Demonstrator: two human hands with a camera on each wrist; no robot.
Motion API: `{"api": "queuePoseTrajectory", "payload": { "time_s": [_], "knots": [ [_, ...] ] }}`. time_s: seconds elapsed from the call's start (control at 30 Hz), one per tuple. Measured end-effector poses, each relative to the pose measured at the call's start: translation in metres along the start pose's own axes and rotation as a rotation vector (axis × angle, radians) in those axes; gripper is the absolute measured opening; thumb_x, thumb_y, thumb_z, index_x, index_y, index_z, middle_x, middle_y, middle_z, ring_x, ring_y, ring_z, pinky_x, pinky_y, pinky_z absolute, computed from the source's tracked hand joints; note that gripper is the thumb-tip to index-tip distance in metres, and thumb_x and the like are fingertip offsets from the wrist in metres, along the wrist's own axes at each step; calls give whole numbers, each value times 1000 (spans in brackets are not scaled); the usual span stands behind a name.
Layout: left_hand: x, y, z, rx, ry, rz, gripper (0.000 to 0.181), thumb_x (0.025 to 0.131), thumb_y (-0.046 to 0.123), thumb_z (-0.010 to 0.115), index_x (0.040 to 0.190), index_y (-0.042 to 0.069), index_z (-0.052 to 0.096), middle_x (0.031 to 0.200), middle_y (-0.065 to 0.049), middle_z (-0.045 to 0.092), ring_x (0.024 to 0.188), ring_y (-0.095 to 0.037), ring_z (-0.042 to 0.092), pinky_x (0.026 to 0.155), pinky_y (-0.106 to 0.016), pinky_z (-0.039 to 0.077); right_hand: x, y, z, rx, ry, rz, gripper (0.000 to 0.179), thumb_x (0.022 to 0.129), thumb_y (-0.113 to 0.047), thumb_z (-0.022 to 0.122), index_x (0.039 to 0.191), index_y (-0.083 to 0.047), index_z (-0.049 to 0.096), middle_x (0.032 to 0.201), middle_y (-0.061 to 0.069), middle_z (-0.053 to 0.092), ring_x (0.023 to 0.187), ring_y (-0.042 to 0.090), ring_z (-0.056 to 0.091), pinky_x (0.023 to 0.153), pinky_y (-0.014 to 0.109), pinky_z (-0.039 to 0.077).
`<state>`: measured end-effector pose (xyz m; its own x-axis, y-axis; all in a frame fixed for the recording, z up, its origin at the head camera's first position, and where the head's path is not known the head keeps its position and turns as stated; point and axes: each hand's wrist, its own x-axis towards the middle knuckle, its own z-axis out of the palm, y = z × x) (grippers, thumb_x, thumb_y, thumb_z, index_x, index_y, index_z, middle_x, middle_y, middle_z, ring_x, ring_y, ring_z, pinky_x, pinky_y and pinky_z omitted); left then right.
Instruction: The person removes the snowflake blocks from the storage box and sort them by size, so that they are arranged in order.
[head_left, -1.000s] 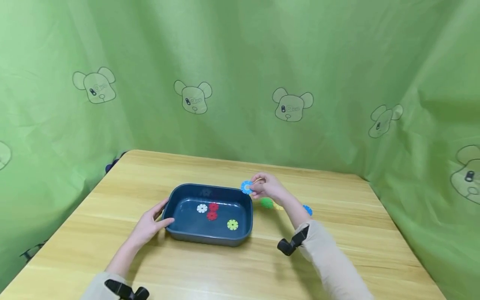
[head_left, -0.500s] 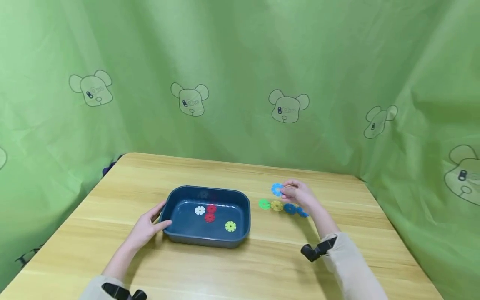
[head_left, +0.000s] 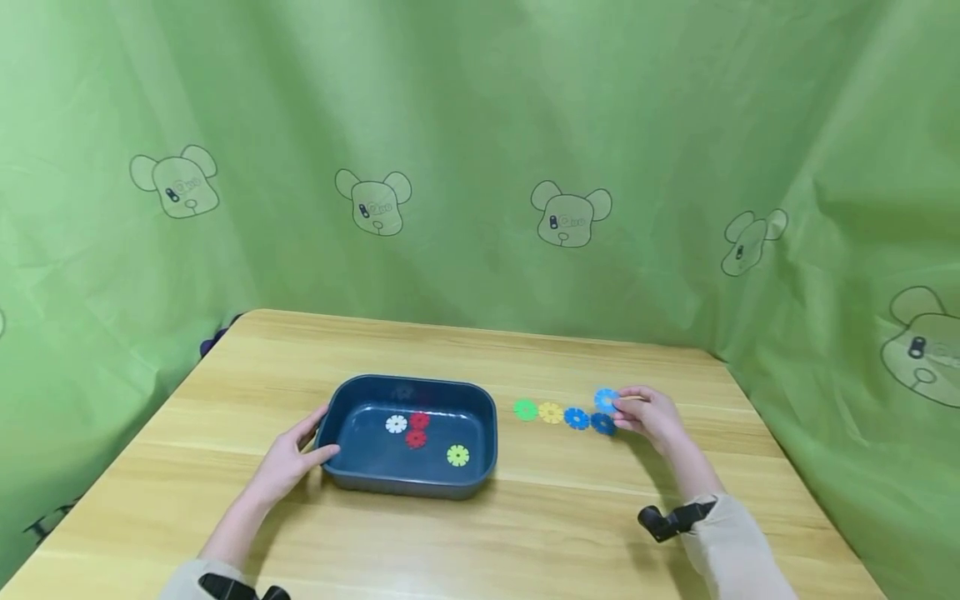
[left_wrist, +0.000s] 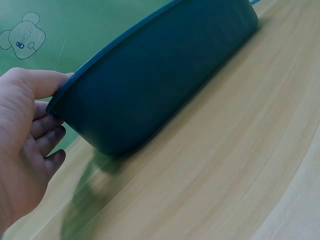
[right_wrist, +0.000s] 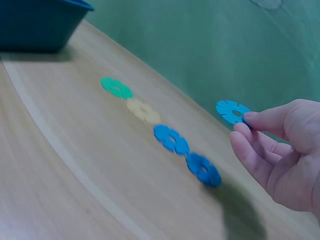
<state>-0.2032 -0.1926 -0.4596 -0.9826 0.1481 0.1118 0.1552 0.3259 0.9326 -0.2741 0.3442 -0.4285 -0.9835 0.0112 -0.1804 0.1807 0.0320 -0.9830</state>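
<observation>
My left hand [head_left: 283, 464] grips the left end of a dark blue rectangular basin [head_left: 405, 485], thumb over the rim and fingers behind the outer wall. Inside the basin lie a white notched disc [head_left: 396, 424], two red discs [head_left: 416, 438] and a yellow-green disc [head_left: 458, 455]. Between thumb and fingers, my right hand [head_left: 651, 417] pinches a light blue snowflake disc [right_wrist: 233, 112], raised above the table. Below it a row on the wood runs from a green disc [right_wrist: 116, 87] through a yellow disc [right_wrist: 143, 110] to two darker blue discs [right_wrist: 203, 169].
The wooden table [head_left: 480, 546] carries the basin left of the middle and the disc row to its right. A green curtain [head_left: 465, 275] with printed bear heads hangs behind and at both sides.
My right hand has carried the light blue disc from the basin's right rim rightward, over the row to its right end. The left hand keeps its grip on the basin.
</observation>
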Motion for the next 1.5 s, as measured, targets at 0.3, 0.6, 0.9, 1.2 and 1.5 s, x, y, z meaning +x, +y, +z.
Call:
{"api": "queuePoseTrajectory", "payload": {
  "time_s": [0.3, 0.6, 0.9, 1.2, 1.5],
  "knots": [
    [0, -1, 0, -6, -6, -6, 67, 87, 8, 64, 142, -6, 28, 145, -27, 26, 133, -43, 22, 108, -52, 18, -1, 16, -23, -105, 126, 48, 33, 89, -5, 60, 116, 9, 48, 73, 0, 65, 65, 8, 63, 59, 21, 54],
    [0, -1, -1, 5, -14, 1, 68, 87, 8, 63, 142, -7, 27, 145, -28, 25, 132, -45, 22, 107, -53, 19, -1, 29, -31, -326, 215, 73, 35, 88, -8, 61, 114, 12, 51, 71, -4, 62, 64, 7, 58, 54, 22, 51],
    [0, 1, -1, -10, -9, -8, 67, 87, 9, 64, 142, -6, 28, 146, -26, 25, 133, -43, 21, 109, -52, 17, -1, 33, -30, -525, 256, 29, 31, 88, -9, 59, 110, 13, 56, 75, 3, 60, 66, 10, 53, 53, 23, 49],
    [0, -1, 0, 1, -5, -8, 67, 87, 9, 64, 142, -6, 29, 146, -26, 26, 133, -43, 22, 109, -52, 18, 4, 40, -29, -553, 292, 16, 28, 87, -10, 60, 106, 11, 59, 74, 3, 61, 64, 9, 53, 51, 21, 47],
    [0, 0, 0, 18, -7, -8, 68, 87, 11, 64, 142, -5, 28, 146, -26, 26, 133, -44, 22, 108, -52, 19, 3, 40, -29, -535, 295, 10, 29, 87, -8, 59, 108, 12, 56, 82, 7, 61, 66, 9, 53, 53, 20, 49]
  ]
}}
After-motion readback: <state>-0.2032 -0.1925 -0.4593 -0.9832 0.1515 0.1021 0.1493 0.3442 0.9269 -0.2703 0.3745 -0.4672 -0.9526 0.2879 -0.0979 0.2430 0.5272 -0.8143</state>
